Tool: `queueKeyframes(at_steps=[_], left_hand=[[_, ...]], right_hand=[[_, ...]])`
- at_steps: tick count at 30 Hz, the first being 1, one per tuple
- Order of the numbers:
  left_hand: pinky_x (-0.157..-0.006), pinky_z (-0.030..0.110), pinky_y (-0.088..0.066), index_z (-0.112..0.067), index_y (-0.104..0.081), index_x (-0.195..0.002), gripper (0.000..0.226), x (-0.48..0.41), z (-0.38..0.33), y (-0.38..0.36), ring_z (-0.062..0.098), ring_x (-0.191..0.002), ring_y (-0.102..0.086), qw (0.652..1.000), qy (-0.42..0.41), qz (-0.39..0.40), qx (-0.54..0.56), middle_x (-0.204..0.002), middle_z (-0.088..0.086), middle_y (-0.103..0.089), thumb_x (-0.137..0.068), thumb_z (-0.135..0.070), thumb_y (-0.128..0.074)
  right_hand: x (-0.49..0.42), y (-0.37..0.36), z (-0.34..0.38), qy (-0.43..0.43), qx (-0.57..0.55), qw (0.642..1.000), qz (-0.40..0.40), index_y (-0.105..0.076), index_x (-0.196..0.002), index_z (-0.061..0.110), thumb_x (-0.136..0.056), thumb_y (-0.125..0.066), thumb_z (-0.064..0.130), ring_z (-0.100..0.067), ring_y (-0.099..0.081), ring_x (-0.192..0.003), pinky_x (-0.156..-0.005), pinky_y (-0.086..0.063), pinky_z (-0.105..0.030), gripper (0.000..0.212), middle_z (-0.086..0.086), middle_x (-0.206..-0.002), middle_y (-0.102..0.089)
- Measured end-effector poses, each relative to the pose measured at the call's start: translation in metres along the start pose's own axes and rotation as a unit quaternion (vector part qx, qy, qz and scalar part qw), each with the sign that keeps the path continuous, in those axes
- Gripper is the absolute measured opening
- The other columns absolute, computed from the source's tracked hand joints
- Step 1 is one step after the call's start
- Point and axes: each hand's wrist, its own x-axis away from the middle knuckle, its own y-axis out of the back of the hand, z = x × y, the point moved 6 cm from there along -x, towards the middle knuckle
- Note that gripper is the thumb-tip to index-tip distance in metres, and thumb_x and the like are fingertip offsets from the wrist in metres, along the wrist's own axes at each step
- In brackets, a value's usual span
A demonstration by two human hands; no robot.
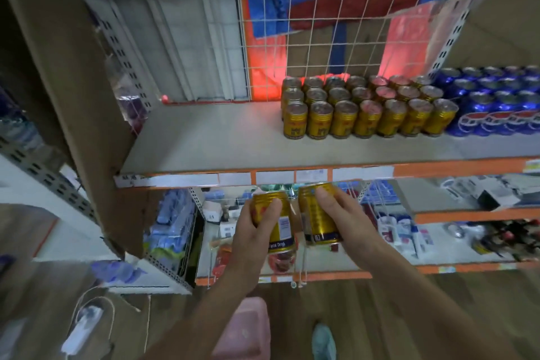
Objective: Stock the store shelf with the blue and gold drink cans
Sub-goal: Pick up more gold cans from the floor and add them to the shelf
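**Two gold cans in hand below the drinks shelf**

The left hand (254, 232) grips a gold can (274, 222) with its fingers curled round it and the thumb pressed on the front. The can's barcode panel faces the camera. The right hand (349, 215) holds a second gold can (317, 215) the same way, fingers wrapped round the body and the thumb lying over its upper part. The two cans are just beside each other, tilted slightly, below the orange front edge of the shelf (204, 140) and in front of the lower shelf (438, 257) of mixed goods.

On the shelf, a block of gold cans (368, 109) stands upright in three rows toward the right, from the back edge to about halfway forward. Blue cans (496, 99) sit just to the right of it, running to the shelf's right edge. The left half of the shelf is bare board. A white wire grid (336, 35) stands along the back edge behind the gold cans. A cardboard panel (58, 67) leans at the shelf's left end.
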Motion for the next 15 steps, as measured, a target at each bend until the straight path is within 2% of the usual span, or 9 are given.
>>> queueKeyframes(at_steps=[3,6,8,11,15], left_hand=[[-0.091,0.044,-0.059,-0.020,-0.060,-0.121,0.049,-0.021,0.002,-0.023,0.024,-0.101,-0.074,0.999,0.000,-0.035,0.015,-0.111,0.008,-0.075,-0.086,-0.052,-0.072],[-0.094,0.049,-0.056,-0.025,-0.061,-0.119,0.051,-0.042,0.004,-0.044,0.028,-0.104,-0.073,0.997,-0.005,-0.066,0.039,-0.111,0.008,-0.075,-0.079,-0.052,-0.077],[-0.091,0.050,-0.057,-0.032,-0.062,-0.115,0.044,-0.054,0.001,-0.055,0.028,-0.104,-0.073,0.996,-0.017,-0.076,0.035,-0.114,0.008,-0.074,-0.079,-0.052,-0.079],[-0.081,0.038,-0.061,-0.032,-0.058,-0.120,0.050,-0.067,-0.010,-0.060,0.019,-0.099,-0.073,0.994,-0.038,-0.103,0.009,-0.113,0.003,-0.071,-0.078,-0.051,-0.078],[-0.087,0.039,-0.061,-0.028,-0.051,-0.130,0.064,-0.090,-0.021,-0.054,0.018,-0.106,-0.070,0.989,-0.060,-0.129,-0.041,-0.120,0.002,-0.066,-0.074,-0.053,-0.073]], right_hand=[[-0.022,0.026,0.015,0.009,0.012,0.999,0.035,-0.060,-0.115,0.032,-0.084,-0.061,0.053,-0.012,-0.073,-0.094,-0.074,-0.060,-0.027,0.038,0.004,-0.106,-0.074],[-0.048,0.050,0.030,0.021,0.035,0.997,0.058,-0.062,-0.117,0.030,-0.079,-0.064,0.054,-0.013,-0.073,-0.095,-0.080,-0.062,-0.038,0.045,0.004,-0.108,-0.073],[-0.065,0.062,0.038,0.026,0.038,0.997,0.060,-0.062,-0.119,0.028,-0.076,-0.069,0.054,-0.017,-0.073,-0.096,-0.084,-0.061,-0.046,0.051,0.000,-0.111,-0.072],[-0.092,0.073,0.042,0.030,0.032,0.997,0.066,-0.060,-0.121,0.030,-0.076,-0.076,0.052,-0.022,-0.070,-0.104,-0.085,-0.060,-0.052,0.053,-0.004,-0.119,-0.068],[-0.126,0.074,0.045,0.060,0.045,0.993,0.093,-0.058,-0.123,0.034,-0.078,-0.076,0.051,-0.013,-0.068,-0.108,-0.095,-0.056,-0.048,0.050,0.008,-0.119,-0.069]])
